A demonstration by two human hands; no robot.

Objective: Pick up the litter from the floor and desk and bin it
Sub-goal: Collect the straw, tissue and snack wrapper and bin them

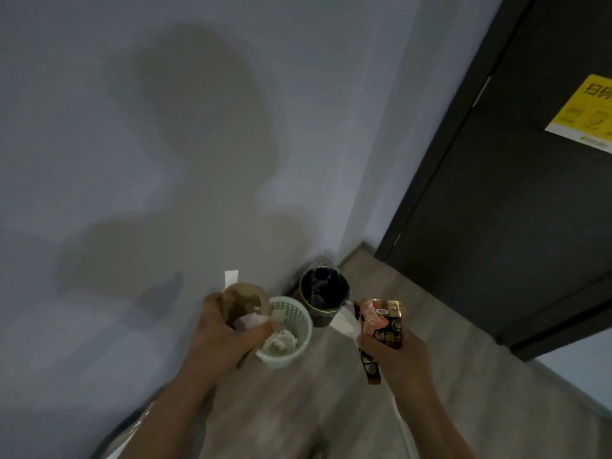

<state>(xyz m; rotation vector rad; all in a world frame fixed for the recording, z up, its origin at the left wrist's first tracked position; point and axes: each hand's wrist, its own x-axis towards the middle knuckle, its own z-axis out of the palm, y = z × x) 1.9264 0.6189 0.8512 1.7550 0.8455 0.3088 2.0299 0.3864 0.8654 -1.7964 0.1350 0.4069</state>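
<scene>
Our left hand grips crumpled brown paper over the far-left rim of the pale green basket, our right hand clutches upright snack wrappers off to its right, the black bin just beyond, between both; left looks nearer a drop.

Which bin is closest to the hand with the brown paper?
The pale green lattice basket: the left hand, holding the brown paper, overlaps its rim. The black lined bin stands farther back, by the wall corner.
</scene>
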